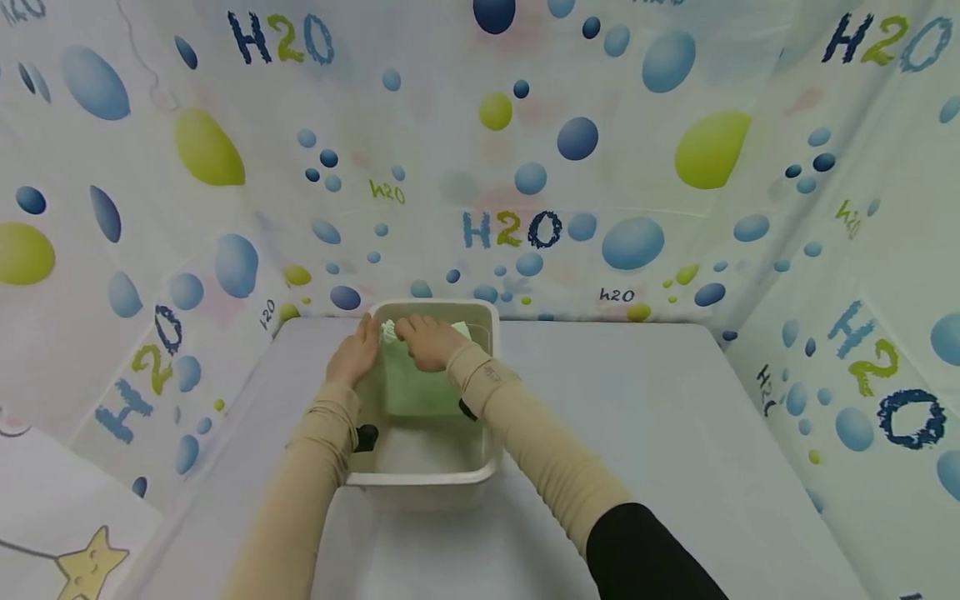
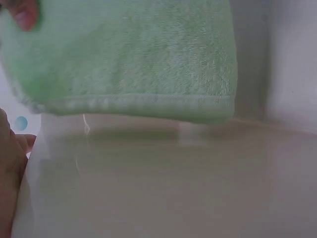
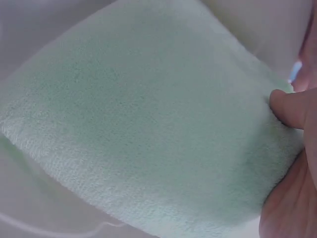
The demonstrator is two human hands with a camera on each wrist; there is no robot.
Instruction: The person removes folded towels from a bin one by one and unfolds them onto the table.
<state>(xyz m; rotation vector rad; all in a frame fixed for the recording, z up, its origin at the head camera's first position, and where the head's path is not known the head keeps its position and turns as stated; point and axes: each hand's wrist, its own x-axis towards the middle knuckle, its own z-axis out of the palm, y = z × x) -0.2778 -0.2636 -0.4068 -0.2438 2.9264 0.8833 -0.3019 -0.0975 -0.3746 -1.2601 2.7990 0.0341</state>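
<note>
A light green folded towel with a plush surface is inside the off-white plastic bin. My right hand grips the towel by its far edge. In the right wrist view the thumb lies on the towel's face and the other fingers are behind it. The towel's hemmed edge shows above the bin floor in the left wrist view. At the bin's left rim is my left hand, its fingers fairly straight and pointing away along the side. Part of that hand shows at the left wrist view's edge.
The bin stands on a white-covered table. Behind and beside it hangs a white curtain printed with blue and green drops and H2O lettering. A light sheet with a yellow star is at the lower left.
</note>
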